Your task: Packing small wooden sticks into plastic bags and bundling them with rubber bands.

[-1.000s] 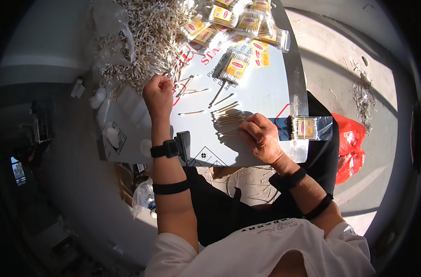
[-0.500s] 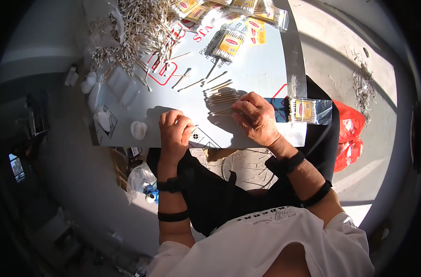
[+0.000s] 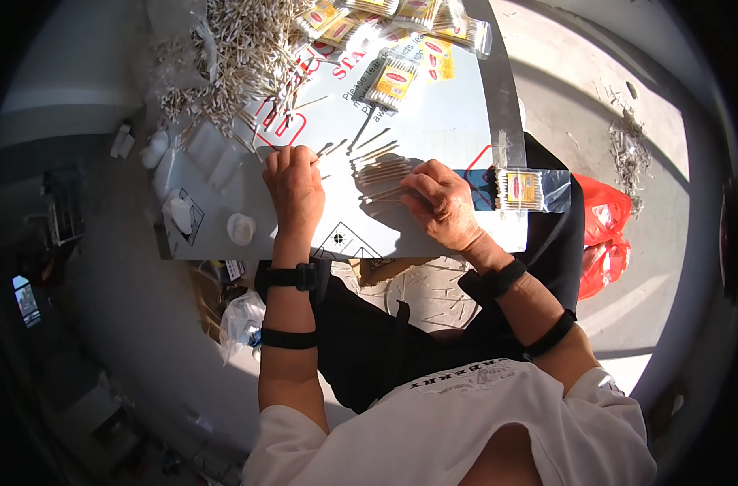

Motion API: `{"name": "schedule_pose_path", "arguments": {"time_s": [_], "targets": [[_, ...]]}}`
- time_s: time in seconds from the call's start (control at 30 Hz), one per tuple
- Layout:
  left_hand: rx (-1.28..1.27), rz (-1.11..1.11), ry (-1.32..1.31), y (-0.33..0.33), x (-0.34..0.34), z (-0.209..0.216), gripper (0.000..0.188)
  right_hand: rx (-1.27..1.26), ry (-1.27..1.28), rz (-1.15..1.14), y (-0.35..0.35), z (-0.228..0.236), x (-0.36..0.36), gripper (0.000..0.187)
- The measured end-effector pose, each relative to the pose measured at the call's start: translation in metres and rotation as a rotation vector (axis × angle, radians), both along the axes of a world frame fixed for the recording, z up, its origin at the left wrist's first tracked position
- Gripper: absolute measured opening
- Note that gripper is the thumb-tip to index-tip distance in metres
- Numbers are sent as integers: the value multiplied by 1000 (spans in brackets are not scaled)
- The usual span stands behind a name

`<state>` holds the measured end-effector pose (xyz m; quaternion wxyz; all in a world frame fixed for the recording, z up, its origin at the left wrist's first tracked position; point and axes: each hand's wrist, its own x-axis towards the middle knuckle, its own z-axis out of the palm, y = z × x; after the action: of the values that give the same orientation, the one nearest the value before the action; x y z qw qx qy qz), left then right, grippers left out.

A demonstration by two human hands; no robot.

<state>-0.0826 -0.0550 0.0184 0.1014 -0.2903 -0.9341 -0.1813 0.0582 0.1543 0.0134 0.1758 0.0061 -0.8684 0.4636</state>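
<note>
My left hand point(image 3: 294, 186) is over the table with its fingers curled down close to a few loose swabs; whatever its fingertips hold is hidden. A row of cotton swabs point(image 3: 383, 170) lies side by side between my two hands. At the right end of this row, my right hand point(image 3: 443, 204) has its fingers bent and pinched at the end of a cotton swab point(image 3: 383, 195). Beside that hand, at the table's right edge, lies a clear packet of cotton swabs point(image 3: 520, 189) with a yellow label.
A big heap of loose swabs point(image 3: 247, 61) fills the table's far left. Several filled packets point(image 3: 393, 79) and yellow cards point(image 3: 439, 61) lie at the back. A white round cap-like piece point(image 3: 241, 229) is near the front left edge. Red bags point(image 3: 604, 235) stand on the floor at right.
My left hand has moved away from the table's front edge toward the loose swabs. My right hand stays at the row's right end. The view has shifted slightly.
</note>
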Motion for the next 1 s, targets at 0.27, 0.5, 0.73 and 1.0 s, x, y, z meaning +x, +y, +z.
{"name": "schedule_pose_path", "arguments": {"time_s": [0.27, 0.5, 0.73, 1.0], "targets": [[-45, -166, -72, 30, -54, 3, 9, 16, 4, 13, -4, 0, -1, 23], [123, -293, -172, 36, -26, 23, 28, -149, 5, -47, -5, 1, 0, 33], [1, -220, -182, -30, -4, 15, 23, -171, -164, -178, 0, 9, -7, 50], [103, -125, 50, 15, -56, -14, 16, -36, -149, -206, -9, 10, 2, 39]]}}
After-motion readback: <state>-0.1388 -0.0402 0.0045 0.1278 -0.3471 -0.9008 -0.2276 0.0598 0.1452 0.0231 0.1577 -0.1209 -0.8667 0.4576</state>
